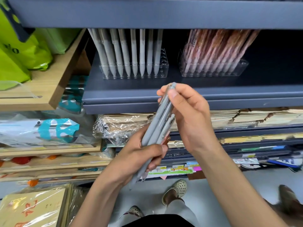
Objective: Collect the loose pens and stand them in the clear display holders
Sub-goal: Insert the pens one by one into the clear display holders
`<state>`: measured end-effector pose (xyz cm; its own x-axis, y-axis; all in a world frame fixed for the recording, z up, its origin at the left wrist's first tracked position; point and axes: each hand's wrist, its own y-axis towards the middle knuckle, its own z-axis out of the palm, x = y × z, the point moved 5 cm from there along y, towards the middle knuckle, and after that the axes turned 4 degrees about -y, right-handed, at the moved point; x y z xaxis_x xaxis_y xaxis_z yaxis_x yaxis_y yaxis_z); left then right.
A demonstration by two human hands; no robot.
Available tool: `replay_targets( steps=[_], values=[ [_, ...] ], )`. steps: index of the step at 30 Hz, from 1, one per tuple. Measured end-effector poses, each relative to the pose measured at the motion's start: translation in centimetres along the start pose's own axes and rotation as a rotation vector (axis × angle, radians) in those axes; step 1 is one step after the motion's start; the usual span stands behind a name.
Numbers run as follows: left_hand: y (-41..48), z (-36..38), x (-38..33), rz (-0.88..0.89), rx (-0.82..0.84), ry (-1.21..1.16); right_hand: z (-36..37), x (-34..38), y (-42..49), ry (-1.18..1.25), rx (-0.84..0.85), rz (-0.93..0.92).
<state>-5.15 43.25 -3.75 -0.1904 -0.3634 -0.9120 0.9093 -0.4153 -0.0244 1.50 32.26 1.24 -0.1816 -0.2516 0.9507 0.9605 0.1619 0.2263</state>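
the left hand (144, 159) curls around the lower half of a bundle of grey pens (157, 128), tips pointing toward 7 o'clock, while the right hand (188, 112) pinches the top end of that bundle between thumb and fingertips. on the dark shelf (123, 94), the clear holder with grey pens (164, 69) stands at 11 o'clock from the hands and the clear holder with pinkish pens (242, 66) at 1 o'clock.

forearms (101, 194): bare | top (155, 221): black, plain | trousers (177, 208): pale | clogs (180, 187) — cream, round holes across the toe
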Motion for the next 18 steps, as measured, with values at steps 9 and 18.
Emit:
replay_targets(
  steps=[9,18],
  values=[
    [0.5,-1.4,0.3,-0.064,-0.142,0.121,-4.5,4.8,3.1,-0.096,-0.408,-0.274],
    [0.3,-3.4,-0.4,-0.015,-0.246,0.131,-4.4,5.3,6.4,-0.612,-0.599,-0.426]
  ],
)
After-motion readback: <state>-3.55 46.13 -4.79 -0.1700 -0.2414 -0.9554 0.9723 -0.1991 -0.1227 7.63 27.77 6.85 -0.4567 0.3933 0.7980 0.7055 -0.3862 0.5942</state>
